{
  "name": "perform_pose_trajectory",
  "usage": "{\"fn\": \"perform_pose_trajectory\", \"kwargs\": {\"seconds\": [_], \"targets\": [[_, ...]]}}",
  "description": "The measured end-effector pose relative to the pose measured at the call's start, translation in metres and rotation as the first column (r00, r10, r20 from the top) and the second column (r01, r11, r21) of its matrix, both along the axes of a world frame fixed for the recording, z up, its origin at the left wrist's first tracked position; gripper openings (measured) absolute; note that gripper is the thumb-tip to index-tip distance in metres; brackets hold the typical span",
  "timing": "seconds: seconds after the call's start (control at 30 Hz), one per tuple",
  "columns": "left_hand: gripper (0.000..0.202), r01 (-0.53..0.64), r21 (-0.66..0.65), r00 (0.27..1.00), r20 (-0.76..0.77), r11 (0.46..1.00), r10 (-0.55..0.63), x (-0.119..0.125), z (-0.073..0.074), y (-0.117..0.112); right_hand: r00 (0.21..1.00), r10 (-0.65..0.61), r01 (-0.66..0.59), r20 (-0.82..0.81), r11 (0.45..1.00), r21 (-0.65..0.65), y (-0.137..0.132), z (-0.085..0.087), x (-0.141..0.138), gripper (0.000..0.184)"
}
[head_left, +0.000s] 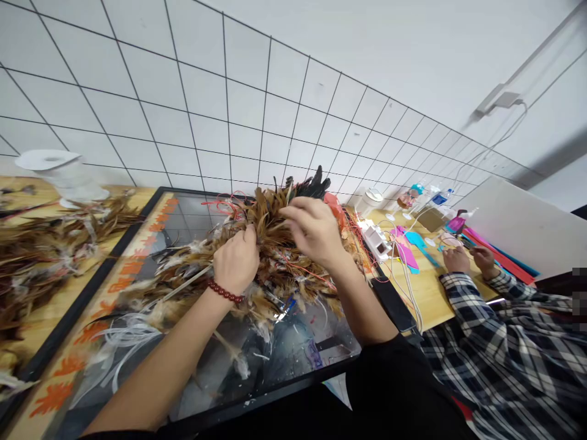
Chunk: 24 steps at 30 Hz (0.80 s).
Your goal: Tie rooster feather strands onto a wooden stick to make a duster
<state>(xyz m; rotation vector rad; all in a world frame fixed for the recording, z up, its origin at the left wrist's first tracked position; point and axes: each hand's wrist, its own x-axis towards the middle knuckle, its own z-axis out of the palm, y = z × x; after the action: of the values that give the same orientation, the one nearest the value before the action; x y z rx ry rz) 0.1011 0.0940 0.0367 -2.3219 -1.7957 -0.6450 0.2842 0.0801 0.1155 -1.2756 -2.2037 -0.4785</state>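
Observation:
My left hand (237, 260), with a dark red bead bracelet (224, 293) at its wrist, is closed round a pale thin stick (183, 285). Brown feathers (266, 214) fan out from the stick just above that hand. Beside them my right hand (316, 232) has thumb and fingers bent together in a pinch; what is between the fingertips is hidden. Beneath both hands lies a loose heap of brown and fluffy feathers (293, 269) on a dark-framed glass panel (197, 391). Black feathers (316, 183) stick up behind my right hand.
White ribbon strips (128, 336) lie at the panel's left, a white spool (59, 174) and more feathers (55, 250) beyond. To the right are red wires (355, 235), a power strip (376, 238), a phone (392, 302) and a co-worker's hands (458, 260). A wire grid (229, 98) backs the table.

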Motion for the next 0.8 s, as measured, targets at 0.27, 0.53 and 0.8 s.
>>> {"fn": "perform_pose_trajectory", "kwargs": {"seconds": [0.27, 0.53, 0.8], "targets": [[0.033, 0.014, -0.075, 0.999, 0.041, 0.997, -0.011, -0.004, 0.004, 0.001, 0.95, 0.047, -0.013, 0.308, 0.994, -0.113, 0.011, -0.022, -0.01, 0.024], [0.033, 0.022, -0.126, 0.996, 0.086, 0.992, -0.011, -0.006, 0.005, 0.003, 0.945, -0.317, 0.306, -0.082, 0.945, -0.119, 0.005, -0.011, 0.025, 0.022], [0.039, 0.362, -0.089, 0.601, 0.783, 0.928, -0.159, -0.005, -0.014, 0.022, 0.715, -0.202, -0.07, -0.669, 0.932, -0.356, -0.003, -0.089, 0.005, 0.067]]}}
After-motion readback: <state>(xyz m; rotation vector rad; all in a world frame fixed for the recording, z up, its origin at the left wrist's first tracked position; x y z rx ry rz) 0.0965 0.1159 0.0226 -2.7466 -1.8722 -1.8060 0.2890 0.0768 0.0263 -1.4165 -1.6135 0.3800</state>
